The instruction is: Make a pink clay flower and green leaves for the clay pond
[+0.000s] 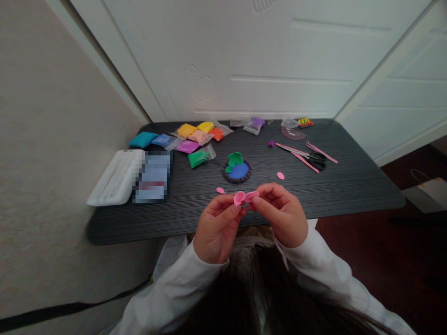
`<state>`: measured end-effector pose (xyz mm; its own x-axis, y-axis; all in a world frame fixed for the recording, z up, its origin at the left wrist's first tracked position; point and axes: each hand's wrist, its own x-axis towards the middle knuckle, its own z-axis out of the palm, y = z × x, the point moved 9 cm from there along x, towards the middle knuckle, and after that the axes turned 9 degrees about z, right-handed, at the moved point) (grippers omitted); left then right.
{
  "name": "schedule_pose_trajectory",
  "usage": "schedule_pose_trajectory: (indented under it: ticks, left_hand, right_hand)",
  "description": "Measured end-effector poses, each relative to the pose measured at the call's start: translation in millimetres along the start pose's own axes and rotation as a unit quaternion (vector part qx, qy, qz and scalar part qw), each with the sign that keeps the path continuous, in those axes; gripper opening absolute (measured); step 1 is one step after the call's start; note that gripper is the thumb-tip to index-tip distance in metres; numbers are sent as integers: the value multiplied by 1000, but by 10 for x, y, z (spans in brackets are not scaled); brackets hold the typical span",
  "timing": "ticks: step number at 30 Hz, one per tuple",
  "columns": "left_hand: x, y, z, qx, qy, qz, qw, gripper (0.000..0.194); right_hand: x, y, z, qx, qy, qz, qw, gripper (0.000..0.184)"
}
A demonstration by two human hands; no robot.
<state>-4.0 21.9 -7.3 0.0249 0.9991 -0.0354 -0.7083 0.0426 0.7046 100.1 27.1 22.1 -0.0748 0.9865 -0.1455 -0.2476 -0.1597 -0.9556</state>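
Left hand (215,230) and right hand (288,216) are held over the near side of the black, ridged surface (164,223), curled pink clay-like pieces (239,198) pinched in both. Farther off, a round, brown-beaded blue base (241,172) is topped by a green lobed leaf (235,158); a flat pink oval (281,176) is set to the base's right.

The petal pieces (239,198) are showing pink. The disc (238,172) is displaying blue inside brown beading (237,180). The tabletop (352,190) is showing finely streaked black.
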Motion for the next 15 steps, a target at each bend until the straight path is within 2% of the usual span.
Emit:
schedule_pose_trajectory:
  ticks: [9, 15]
  left_hand:
    - [-2, -24, -20, -15, 23, -18, 999, 12]
    - [20, 3, -42, -11, 35, -4, 999, 11]
  right_hand:
    - [8, -7, -16, -31, 14, -19, 999, 9]
    - [10, 53, 1, -40, -3, -11, 999, 10]
